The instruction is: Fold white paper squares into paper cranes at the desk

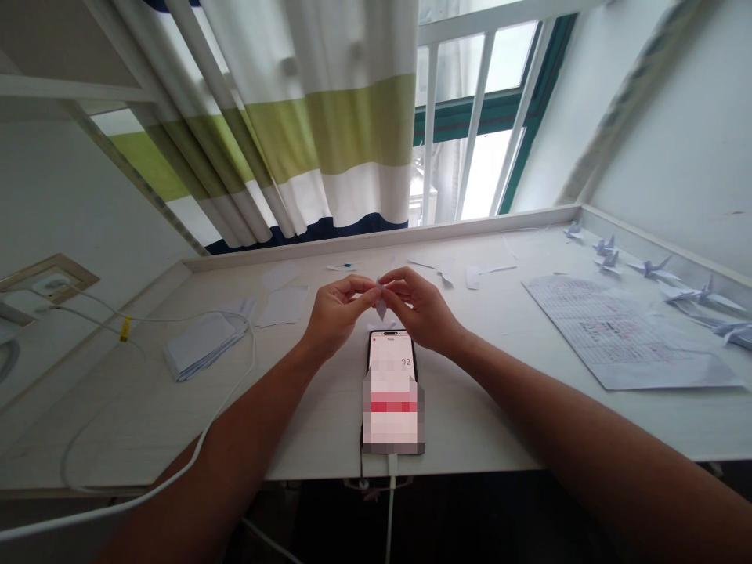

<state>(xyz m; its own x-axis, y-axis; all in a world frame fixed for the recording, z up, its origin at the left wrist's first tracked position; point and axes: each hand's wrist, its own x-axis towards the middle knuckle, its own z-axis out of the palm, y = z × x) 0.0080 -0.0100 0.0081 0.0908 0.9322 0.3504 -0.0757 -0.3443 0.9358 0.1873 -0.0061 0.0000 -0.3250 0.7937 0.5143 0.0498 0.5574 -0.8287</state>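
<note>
Between my two hands, above the desk, is a small folded piece of white paper (381, 304) whose pointed end hangs down. My left hand (338, 309) pinches it from the left with thumb and fingers. From the other side, my right hand (420, 305) pinches the same paper, fingertips close to those of the left. Most of the upper part of the fold is hidden by the fingers. Just below the hands lies a phone (391, 392) with its screen lit, plugged into a white cable (391, 501) at its lower end.
Several folded paper cranes (652, 268) line the right side, near a large written sheet (623, 333). Stacked white paper (205, 345) lies at left beside a looping white cord (254, 345). Paper scraps (473, 276) are scattered at the back. A raised rim (381, 236) borders the desk below the curtain (329, 125).
</note>
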